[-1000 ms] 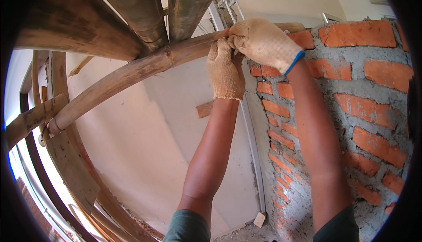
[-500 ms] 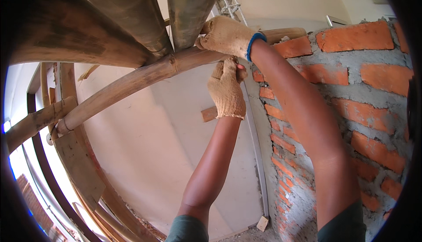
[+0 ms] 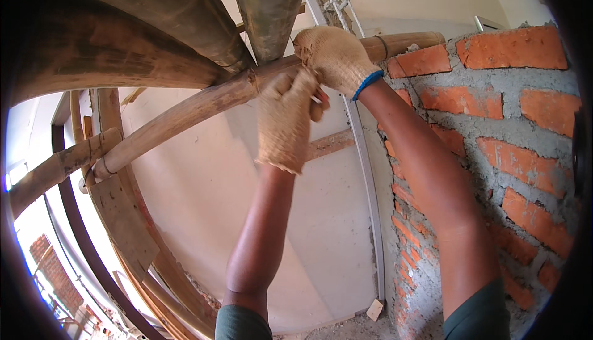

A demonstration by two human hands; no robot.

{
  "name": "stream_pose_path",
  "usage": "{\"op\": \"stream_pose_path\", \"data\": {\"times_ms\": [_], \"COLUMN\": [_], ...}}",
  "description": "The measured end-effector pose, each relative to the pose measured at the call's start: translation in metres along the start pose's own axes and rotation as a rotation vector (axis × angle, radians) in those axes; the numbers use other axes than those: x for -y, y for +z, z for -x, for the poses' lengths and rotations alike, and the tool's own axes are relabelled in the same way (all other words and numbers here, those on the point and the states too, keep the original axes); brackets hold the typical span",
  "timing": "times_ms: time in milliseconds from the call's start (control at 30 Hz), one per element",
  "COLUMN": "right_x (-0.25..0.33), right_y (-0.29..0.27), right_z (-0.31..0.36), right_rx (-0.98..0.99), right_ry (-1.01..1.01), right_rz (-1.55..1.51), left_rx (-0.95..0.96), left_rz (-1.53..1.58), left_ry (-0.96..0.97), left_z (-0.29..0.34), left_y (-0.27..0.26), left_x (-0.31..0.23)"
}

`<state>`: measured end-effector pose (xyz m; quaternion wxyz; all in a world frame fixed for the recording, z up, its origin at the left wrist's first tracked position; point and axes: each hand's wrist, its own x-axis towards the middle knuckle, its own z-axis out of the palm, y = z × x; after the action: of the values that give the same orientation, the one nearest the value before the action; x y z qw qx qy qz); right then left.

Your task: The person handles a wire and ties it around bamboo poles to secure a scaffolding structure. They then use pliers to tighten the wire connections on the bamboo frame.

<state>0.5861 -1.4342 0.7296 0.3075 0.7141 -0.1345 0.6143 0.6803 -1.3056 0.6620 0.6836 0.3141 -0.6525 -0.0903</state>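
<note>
Bamboo pole (image 3: 179, 121) runs under the thick poles (image 3: 270, 16), its right end beside the brick wall (image 3: 516, 121). The right hand (image 3: 336, 59) curls against it; the left hand (image 3: 285, 121), loosely curled, sits just below; I cannot tell what either holds. Small, close movements, both hands steady, should serve best.

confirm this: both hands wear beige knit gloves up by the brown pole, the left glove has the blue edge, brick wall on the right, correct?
Not quite: the head view shows the blue edge on the right glove; the left glove has a beige cuff. The rest stands: beige knit gloves by the brown pole, brick wall on the right.
</note>
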Motion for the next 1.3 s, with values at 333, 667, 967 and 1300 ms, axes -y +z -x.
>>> {"op": "stream_pose_path", "data": {"times_ms": [333, 667, 967, 1300], "right_x": [0.004, -0.002, -0.015, -0.019], "right_y": [0.002, -0.02, -0.024, -0.098], "right_z": [0.009, 0.0, 0.002, -0.002], "right_rx": [-0.048, 0.088, 0.073, -0.033], "right_ry": [0.071, 0.072, 0.029, -0.113], "right_rz": [-0.201, -0.185, -0.129, 0.072], "left_rx": [-0.187, -0.076, -0.16, -0.371], "left_rz": [0.116, 0.507, 0.697, 0.737], "left_ry": [0.119, 0.187, 0.073, 0.07], "left_z": [-0.045, -0.069, -0.097, -0.102], "left_y": [0.015, 0.021, 0.032, 0.055], "left_x": [0.011, 0.031, 0.036, 0.032]}}
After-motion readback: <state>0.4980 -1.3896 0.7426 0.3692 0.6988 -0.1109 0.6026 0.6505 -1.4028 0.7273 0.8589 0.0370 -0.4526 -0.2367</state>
